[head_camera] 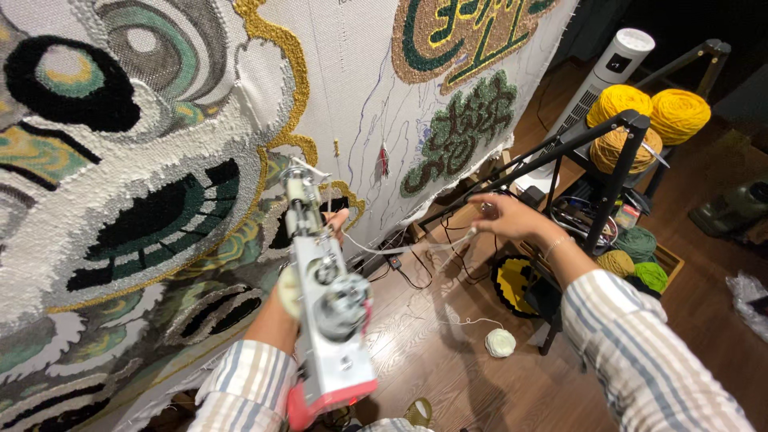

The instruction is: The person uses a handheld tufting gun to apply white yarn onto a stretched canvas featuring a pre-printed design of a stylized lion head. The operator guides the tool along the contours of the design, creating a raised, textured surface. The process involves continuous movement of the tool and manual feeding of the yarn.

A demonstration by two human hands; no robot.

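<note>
My left hand [282, 300] grips a silver and red tufting gun [326, 308], its tip [298, 172] close to a stretched white cloth [352, 96] tufted with a large face in white, black, green and gold. My right hand [506, 218] is raised to the right with fingers pinched on a white yarn strand [400, 248] that runs back to the gun. A small ball of white yarn [501, 342] lies on the wooden floor [448, 376] below. Both sleeves are striped.
A black stand [616, 160] crosses at the right, with yellow yarn cones [650, 112] and green skeins [640, 256] on a rack behind it. A white tower fan [608, 76] stands at the back. Cables [400, 268] and a small yellow-black rug piece [514, 282] lie on the floor.
</note>
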